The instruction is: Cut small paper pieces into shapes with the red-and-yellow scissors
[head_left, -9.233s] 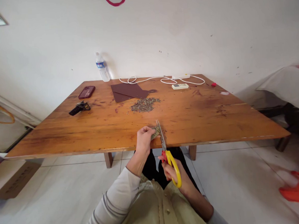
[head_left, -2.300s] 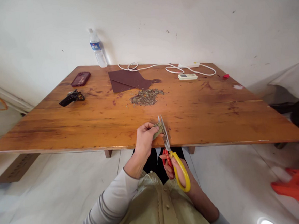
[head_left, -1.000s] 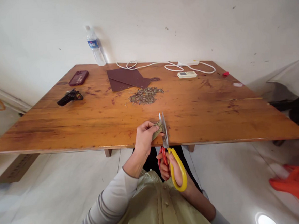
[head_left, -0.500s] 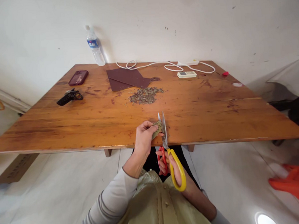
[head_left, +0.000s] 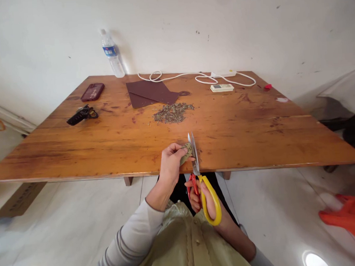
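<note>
My left hand [head_left: 171, 162] is closed, pinching a small, flat olive-green piece with dark markings [head_left: 187, 150] over the table's front edge. Its material is unclear. Fingers of my right hand [head_left: 196, 196] pass through the handles of a pair of scissors [head_left: 211, 203], one handle yellow and the other red. The metal blades point away from me, slightly apart, right beside the piece's right edge. Whether they touch it I cannot tell. Beyond my hands, a loose pile of thin dry shreds [head_left: 173, 113] lies on the wooden table [head_left: 241, 140].
Two dark red sheets [head_left: 150, 93] overlap behind the pile. To the left are a phone [head_left: 92, 92], a black item with keys [head_left: 82, 114] and a plastic bottle [head_left: 112, 56] against the wall. A white remote [head_left: 222, 88] and a white cable [head_left: 179, 75] lie at the back.
The scissor blades have come a little closer together in my right hand. My left hand holds the piece in nearly the same place.
</note>
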